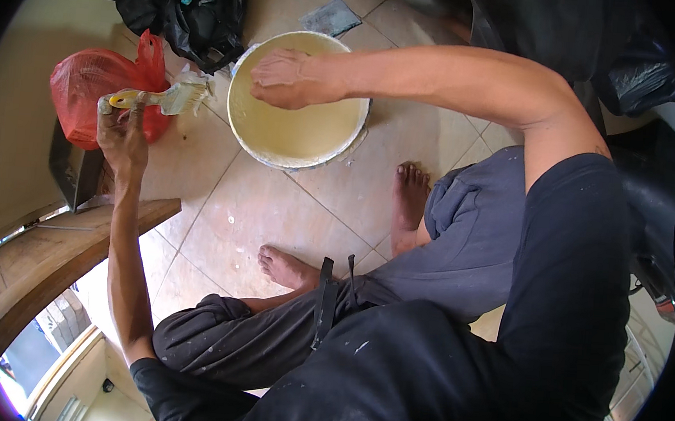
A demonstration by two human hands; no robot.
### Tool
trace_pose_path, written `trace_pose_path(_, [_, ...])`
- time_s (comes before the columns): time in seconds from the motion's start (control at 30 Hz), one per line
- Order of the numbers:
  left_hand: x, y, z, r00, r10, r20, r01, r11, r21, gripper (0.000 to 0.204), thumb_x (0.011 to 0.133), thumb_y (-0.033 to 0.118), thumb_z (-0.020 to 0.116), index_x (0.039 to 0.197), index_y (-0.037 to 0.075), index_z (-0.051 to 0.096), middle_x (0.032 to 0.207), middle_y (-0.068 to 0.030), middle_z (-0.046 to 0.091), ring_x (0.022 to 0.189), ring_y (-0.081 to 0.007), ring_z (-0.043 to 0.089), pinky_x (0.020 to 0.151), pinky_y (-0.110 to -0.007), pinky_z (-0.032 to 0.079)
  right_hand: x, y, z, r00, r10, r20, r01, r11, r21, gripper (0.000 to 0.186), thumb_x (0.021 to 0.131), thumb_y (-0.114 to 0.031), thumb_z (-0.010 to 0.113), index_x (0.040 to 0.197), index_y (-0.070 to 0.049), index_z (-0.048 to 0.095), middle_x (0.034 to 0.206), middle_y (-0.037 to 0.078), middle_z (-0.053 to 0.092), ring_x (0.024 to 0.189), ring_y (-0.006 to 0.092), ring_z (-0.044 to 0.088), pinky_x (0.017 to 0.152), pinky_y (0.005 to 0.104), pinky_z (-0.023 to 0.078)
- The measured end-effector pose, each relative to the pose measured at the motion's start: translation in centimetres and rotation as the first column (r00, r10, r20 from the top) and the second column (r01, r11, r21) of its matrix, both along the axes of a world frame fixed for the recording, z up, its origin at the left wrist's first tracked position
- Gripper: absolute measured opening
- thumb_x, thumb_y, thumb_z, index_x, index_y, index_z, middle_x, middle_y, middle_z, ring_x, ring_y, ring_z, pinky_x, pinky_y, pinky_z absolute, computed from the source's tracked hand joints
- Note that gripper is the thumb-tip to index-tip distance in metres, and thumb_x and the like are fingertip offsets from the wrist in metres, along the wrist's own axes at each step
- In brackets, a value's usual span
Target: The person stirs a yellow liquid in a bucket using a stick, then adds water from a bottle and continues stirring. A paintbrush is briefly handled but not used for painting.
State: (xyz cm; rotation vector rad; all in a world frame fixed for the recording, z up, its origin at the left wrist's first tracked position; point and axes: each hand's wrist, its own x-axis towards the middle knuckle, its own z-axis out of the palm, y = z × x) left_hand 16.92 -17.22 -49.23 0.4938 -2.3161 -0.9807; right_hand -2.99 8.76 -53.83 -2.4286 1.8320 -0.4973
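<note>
Tiled floor (275,206), beige, paint-speckled; person crouched barefoot, seen from above. Wooden ledge (45,253) at lower left edge of view.

L hand (123,137): fingers closed round the yellow handle of a brush (161,98), thumb side up. Brush held roughly level, bristles pointing away from the fingertips toward the bucket, wet w/ pale paint. Held up clear of the floor, prob. so bristles don't drip on or touch the tiles. Red bag (88,87) sits just behind the knuckles, on the floor; touching or not, can't tell.

R hand (288,78): over the bucket (294,157), palm down, fingers bent loosely and bunched, tips pointing to the near-left rim. Fingertips at or just above the paint (304,126) surface; contact can't be told from this angle. Nothing visibly gripped. Arm reaches across from the right, elbow high, so hand comes down onto the paint from above.

Bucket: white, round, open, filled w/ cream-yellow paint, standing on tiles directly under R fingers and just beyond the brush tip. Paint smears on rim.

Beyond both hands' fingertips: black bag (180,4) w/ teal handle sticking out; grey flat scrap (331,16) on tiles past the bucket. Both feet (409,200) flat on floor, well back from the fingers.
</note>
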Motion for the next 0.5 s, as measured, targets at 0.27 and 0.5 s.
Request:
trace_pose_path(0.27, [0.4, -0.7, -0.2, 0.998, 0.059, 0.038, -0.057, 0.997, -0.050, 0.018, 0.092, 0.011, 0.071, 0.105, 0.004, 0.061, 0.098, -0.0030, 0.066, 0.091, -0.0108, 0.062, 0.083, -0.028, 0.050, 0.0, -1.3, 2.7, 0.985, 0.172, 0.033, -0.171, 0.908, 0.383, 0.010, 0.073, -0.005, 0.059, 0.076, 0.005, 0.060, 0.074, 0.023, 0.058, 0.074, 0.0393, 0.059, 0.065, 0.0479, 0.046])
trace_pose_path(0.5, [-0.2, 0.2, 0.0, 0.998, 0.061, -0.003, -0.061, 0.996, -0.069, 0.021, 0.089, 0.015, 0.074, 0.099, 0.003, 0.060, 0.090, -0.0081, 0.069, 0.082, -0.0166, 0.068, 0.072, -0.031, 0.053, -1.1, -0.5, 1.5, 0.989, -0.131, 0.073, 0.113, 0.971, 0.210, 0.011, 0.079, -0.007, 0.055, 0.080, 0.001, 0.063, 0.082, 0.023, 0.064, 0.078, 0.0397, 0.062, 0.071, 0.0469, 0.049])
